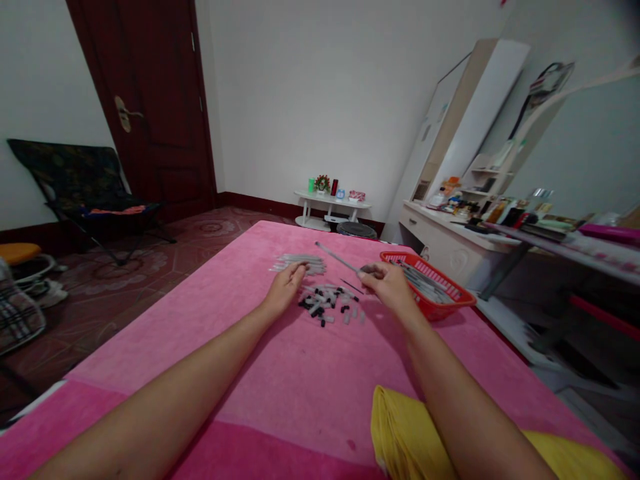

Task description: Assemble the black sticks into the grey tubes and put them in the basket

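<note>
My right hand (384, 281) is closed on a slim grey pen (337, 257), whose far end points up and to the left. Beside it a thin dark refill-like stick (352, 287) slants above the cloth. My left hand (286, 288) has its fingertips pinched together at a row of clear pen barrels (303, 260); whether anything is between them cannot be made out. Between and below the hands lies a loose heap of small clear and black pen caps or plugs (320, 303). A red plastic basket (457, 301) full of similar grey pens stands just right of my right hand.
Pink cloth (200, 333) covers the table. A folded yellow cloth (405, 427) lies at the near right, under my right forearm. Further off are a small white shelf (305, 197), a dresser (440, 230) with bottles on top, and a folding chair (80, 180) at left.
</note>
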Demonstrator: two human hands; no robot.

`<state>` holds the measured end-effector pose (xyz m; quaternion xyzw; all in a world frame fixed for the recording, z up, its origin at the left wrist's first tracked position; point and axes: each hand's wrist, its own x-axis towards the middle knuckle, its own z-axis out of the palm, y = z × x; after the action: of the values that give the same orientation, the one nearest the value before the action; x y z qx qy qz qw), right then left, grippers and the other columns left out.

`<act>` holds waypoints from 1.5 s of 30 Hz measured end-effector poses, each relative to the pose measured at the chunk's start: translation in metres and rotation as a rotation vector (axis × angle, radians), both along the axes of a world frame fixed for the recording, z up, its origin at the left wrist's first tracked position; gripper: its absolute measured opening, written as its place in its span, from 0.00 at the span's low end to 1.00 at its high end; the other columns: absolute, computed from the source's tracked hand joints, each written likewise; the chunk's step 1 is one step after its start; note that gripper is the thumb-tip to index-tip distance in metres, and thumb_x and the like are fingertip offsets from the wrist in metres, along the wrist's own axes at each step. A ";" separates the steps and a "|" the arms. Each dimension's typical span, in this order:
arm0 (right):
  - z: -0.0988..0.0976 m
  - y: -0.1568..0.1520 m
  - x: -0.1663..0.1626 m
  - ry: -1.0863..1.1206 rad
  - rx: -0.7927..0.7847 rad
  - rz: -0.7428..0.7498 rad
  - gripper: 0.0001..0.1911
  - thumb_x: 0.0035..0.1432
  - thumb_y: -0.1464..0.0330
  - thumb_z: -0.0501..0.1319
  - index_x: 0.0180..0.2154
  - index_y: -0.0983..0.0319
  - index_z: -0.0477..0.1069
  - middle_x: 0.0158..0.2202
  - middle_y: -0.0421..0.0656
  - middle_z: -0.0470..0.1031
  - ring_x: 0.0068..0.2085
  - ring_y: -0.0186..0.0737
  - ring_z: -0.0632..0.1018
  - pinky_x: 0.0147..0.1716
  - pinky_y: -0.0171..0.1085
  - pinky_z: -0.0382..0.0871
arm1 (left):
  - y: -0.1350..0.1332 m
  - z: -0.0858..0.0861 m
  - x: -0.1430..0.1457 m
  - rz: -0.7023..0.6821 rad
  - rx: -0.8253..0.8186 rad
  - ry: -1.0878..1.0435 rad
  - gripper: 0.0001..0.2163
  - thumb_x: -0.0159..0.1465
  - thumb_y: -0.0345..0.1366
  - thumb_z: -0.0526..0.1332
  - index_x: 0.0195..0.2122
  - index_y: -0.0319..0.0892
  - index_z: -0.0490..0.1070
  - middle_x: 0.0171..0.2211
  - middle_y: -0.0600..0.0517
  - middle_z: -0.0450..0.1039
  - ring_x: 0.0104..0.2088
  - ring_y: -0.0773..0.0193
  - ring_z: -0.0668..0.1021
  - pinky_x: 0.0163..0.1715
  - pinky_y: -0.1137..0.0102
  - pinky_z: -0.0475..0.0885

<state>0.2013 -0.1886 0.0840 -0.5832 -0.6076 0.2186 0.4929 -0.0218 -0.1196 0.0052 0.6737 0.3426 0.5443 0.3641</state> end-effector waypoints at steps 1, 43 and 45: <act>0.007 0.000 0.014 -0.072 0.035 -0.116 0.12 0.43 0.63 0.61 0.28 0.65 0.73 0.19 0.41 0.72 0.21 0.35 0.71 0.21 0.33 0.63 | 0.006 -0.003 -0.007 0.064 0.094 0.170 0.21 0.64 0.49 0.53 0.50 0.41 0.70 0.52 0.43 0.71 0.54 0.53 0.71 0.55 0.58 0.65; -0.037 0.001 0.010 -0.892 -0.365 -0.128 0.09 0.53 0.63 0.61 0.34 0.58 0.78 0.35 0.46 0.79 0.38 0.41 0.78 0.32 0.33 0.64 | 0.015 -0.013 -0.023 0.274 0.310 1.025 0.09 0.59 0.32 0.57 0.36 0.42 0.76 0.38 0.45 0.71 0.41 0.57 0.73 0.37 0.68 0.68; -0.039 0.003 0.016 -0.905 -0.335 -0.216 0.11 0.55 0.67 0.59 0.39 0.59 0.77 0.38 0.48 0.79 0.41 0.43 0.78 0.35 0.34 0.66 | 0.015 -0.014 -0.023 0.276 0.310 1.014 0.09 0.59 0.32 0.57 0.37 0.42 0.77 0.37 0.45 0.71 0.40 0.57 0.72 0.36 0.68 0.68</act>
<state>0.2170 -0.1854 0.0448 -0.7503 -0.6534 -0.0143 0.0990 -0.0447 -0.1051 -0.0085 0.8463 0.4759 0.2380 -0.0251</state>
